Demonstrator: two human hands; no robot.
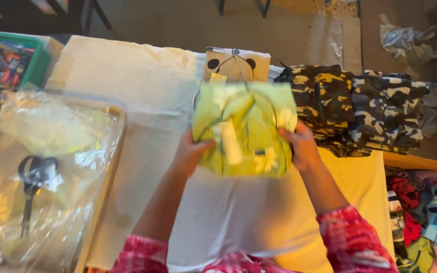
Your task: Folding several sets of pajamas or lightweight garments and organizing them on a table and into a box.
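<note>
Cloth-covered table (142, 76), brown floor (178, 25)

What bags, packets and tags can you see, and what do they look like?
Folded yellow-green garment: square, glossy, held in both hands, centre.
Tag: small, yellow, on the cream folded garment with black round shapes, behind.
Clear plastic bags: crinkly heap, left, black scissors on top.

I can't see my right hand's (302, 146) fingers; they're behind the yellow garment (245, 129). The bin (32, 60) and clothes pile (426, 217) run off the frame edges. The scissors (32, 189) blur under plastic bags (41, 167).
</note>
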